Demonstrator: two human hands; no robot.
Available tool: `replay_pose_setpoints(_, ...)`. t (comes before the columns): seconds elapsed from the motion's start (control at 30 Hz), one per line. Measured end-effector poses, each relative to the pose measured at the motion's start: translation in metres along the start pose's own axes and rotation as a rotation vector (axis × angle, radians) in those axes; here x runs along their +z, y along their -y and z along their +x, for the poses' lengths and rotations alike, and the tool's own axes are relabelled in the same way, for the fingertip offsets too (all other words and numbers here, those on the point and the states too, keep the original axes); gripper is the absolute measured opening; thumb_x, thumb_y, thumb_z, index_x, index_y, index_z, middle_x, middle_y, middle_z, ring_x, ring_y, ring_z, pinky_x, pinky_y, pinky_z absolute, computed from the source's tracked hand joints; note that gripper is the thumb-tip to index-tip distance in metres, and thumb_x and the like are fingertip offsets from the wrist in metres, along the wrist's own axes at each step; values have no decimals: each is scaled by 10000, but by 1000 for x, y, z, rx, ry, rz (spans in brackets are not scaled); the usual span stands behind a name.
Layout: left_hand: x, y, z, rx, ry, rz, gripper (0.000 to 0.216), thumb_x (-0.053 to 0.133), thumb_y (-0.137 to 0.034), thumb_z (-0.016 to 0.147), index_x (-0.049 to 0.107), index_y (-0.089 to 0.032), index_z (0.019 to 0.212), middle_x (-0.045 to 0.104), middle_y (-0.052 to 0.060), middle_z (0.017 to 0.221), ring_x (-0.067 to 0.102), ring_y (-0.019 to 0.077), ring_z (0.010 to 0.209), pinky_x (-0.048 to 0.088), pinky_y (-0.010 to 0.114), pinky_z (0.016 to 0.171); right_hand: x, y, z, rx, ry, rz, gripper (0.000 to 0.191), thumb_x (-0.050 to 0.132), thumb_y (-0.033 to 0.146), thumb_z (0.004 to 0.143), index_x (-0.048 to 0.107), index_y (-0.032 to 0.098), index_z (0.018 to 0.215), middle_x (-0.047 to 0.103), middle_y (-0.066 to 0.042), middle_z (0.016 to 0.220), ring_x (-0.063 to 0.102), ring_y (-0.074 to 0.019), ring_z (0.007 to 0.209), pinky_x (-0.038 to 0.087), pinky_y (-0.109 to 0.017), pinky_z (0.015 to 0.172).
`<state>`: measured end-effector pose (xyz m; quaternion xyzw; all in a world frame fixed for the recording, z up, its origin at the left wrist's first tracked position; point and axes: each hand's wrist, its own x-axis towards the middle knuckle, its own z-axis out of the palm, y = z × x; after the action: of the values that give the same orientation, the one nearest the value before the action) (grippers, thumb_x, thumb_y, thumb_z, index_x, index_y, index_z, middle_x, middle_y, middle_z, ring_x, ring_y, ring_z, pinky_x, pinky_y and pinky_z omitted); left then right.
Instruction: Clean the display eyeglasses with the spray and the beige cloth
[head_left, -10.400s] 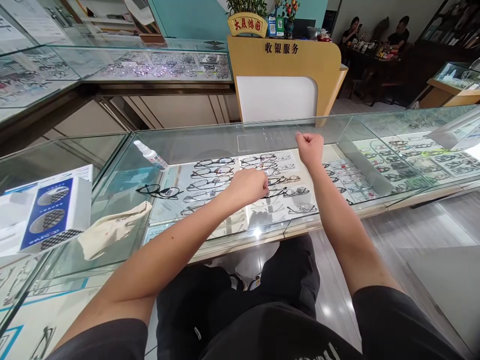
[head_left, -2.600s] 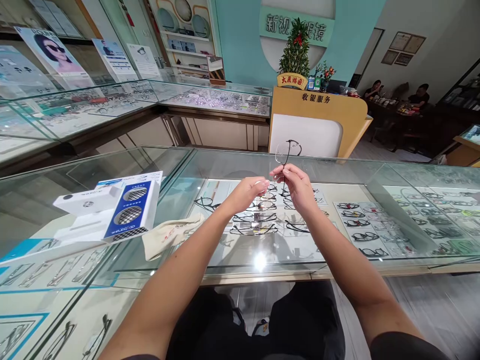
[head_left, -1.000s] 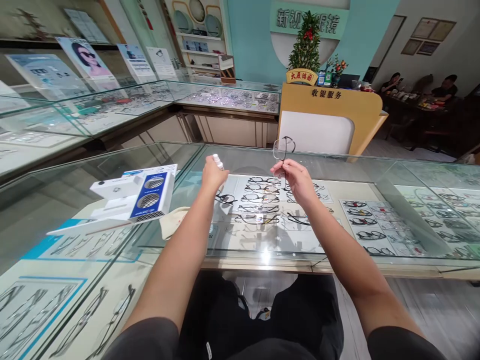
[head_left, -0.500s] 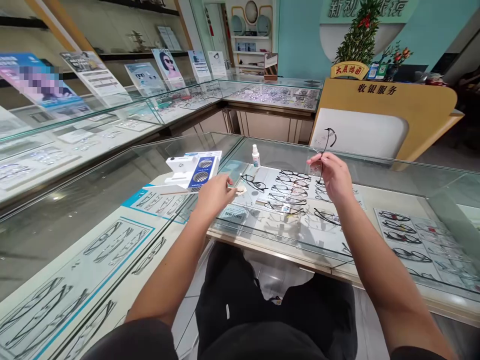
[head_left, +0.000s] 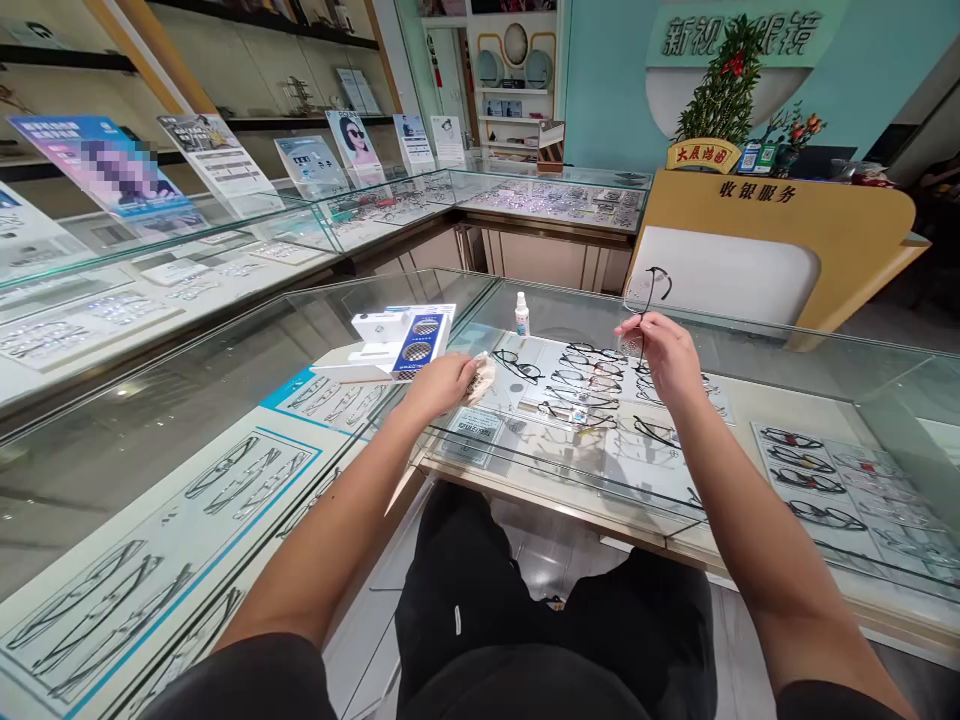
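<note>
1. The right hand [head_left: 671, 358] is closed in a fingertip pinch, holding thin dark-framed eyeglasses [head_left: 649, 292] upright above the counter, the lenses nearly edge-on.
2. The left hand [head_left: 441, 384] is curled closed around a bunched cream cloth [head_left: 482, 378], which shows beyond the fingertips, low over the glass top.
3. Just beyond the cloth, a pair of black eyeglasses [head_left: 517, 366] lies with its arms spread; behind it, a white spray bottle [head_left: 522, 316] stands upright.
4. Near the left hand sits a white-and-blue box [head_left: 424, 345] with patterned circles on its side and white flaps out; its inside cannot be made out.
5. The glass display case [head_left: 540, 497] in front contains rows of spectacle frames [head_left: 589, 378] under the hands, with more dark frames [head_left: 806, 460] in a column to the right.
6. In the case section at left, eyeglasses lie in slanting rows on a blue-bordered sheet [head_left: 195, 545].
</note>
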<state>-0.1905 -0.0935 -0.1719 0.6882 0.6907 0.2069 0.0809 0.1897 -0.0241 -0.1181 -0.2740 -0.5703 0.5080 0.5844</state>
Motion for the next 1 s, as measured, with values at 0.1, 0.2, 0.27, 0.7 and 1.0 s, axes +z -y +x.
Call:
replay_pose_setpoints(0.1, 2, 12, -4, -125, -70, -310, 435, 457, -569, 1071, 517, -248, 784, 620, 56, 760, 582, 260, 761, 366, 351, 723, 0, 0, -1, -10, 16, -4, 159, 742, 359, 884, 756, 248, 770, 810, -52, 926, 670, -204, 866, 491, -332, 775)
replay_pose_setpoints(0.2, 2, 17, -8, -242, -39, -578, 486, 538, -695, 1012, 571, -242, 842, 586, 12, 713, 544, 209, 654, 388, 325, 658, 0, 1, -2, -10, 32, -16, 179, 729, 360, 906, 757, 249, 768, 814, -53, 933, 664, -204, 871, 489, -334, 783)
replay_pose_setpoints(0.27, -1, 16, -10, -295, 29, -714, 480, 747, -694, 891, 649, -226, 931, 655, 5, 768, 581, 185, 656, 413, 301, 634, 0, 2, -3, -6, 40, -24, 188, 727, 367, 915, 758, 252, 770, 815, -52, 938, 663, -206, 875, 488, -335, 784)
replay_pose_setpoints(0.7, -41, -63, 1, -450, 94, -1614, 131, 713, -201, 1012, 762, -121, 1104, 842, 157, 1114, 825, 281, 1029, 702, 440, 943, -2, 3, -2, -13, 36, -39, 196, 733, 398, 909, 745, 252, 779, 805, -46, 937, 656, -204, 863, 504, -344, 788)
replay_pose_setpoints(1.0, -24, -119, 40, -178, 156, -1650, 587, 720, 12, 786, 723, -132, 1355, 814, 171, 1339, 756, 345, 1346, 606, 524, 1207, -4, 11, -3, 3, 86, -82, 224, 717, 446, 910, 767, 252, 809, 811, -52, 969, 638, -204, 864, 506, -350, 838)
